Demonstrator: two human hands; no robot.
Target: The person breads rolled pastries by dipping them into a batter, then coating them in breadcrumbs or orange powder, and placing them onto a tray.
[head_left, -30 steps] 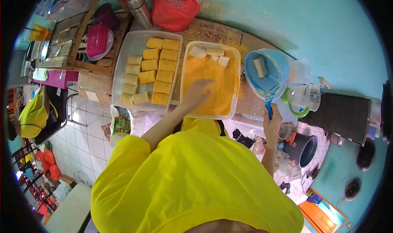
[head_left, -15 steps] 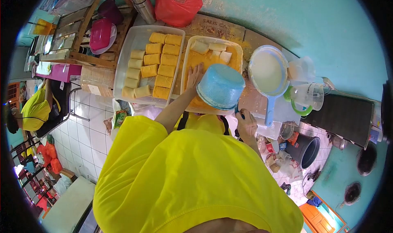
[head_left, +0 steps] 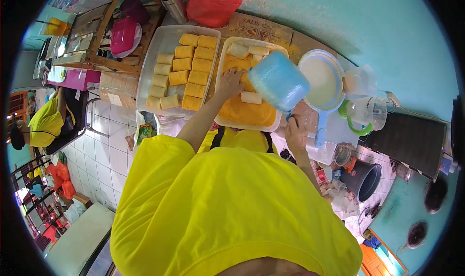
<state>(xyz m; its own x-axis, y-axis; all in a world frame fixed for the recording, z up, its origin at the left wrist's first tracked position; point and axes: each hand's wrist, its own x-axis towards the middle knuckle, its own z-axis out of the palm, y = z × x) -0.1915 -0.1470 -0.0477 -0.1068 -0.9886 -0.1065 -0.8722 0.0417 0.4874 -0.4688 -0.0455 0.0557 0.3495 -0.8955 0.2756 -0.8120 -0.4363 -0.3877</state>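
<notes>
My right hand (head_left: pixel 295 131) is closed around the handle of a blue plastic dipper (head_left: pixel 279 81), which is tipped with its base facing up. It hangs over the right side of a tray (head_left: pixel 283 48) of orange crumbs (head_left: pixel 244 112). My left hand (head_left: pixel 231 83) reaches into this tray, fingers stretched over the crumbs and partly hidden. A pale roll (head_left: pixel 251 97) lies on the crumbs beside the dipper, and more pale rolls (head_left: pixel 237 50) rest at the far end. To the left, a clear tray (head_left: pixel 154 41) holds crumb-coated rolls (head_left: pixel 198 77) and plain rolls (head_left: pixel 161 80).
A blue-handled pan of white batter (head_left: pixel 319 79) stands right of the crumbs. Beyond it are a clear jug (head_left: pixel 370 111) and a green ring (head_left: pixel 358 128). A red bag (head_left: pixel 213 7) and a flask (head_left: pixel 172 4) stand behind. Another person (head_left: pixel 46 126) sits at far left.
The dipper has moved right and tilted further, uncovering more crumbs. A pale roll now shows on the crumbs where the dipper was. My left hand has shifted slightly, its fingers less spread.
</notes>
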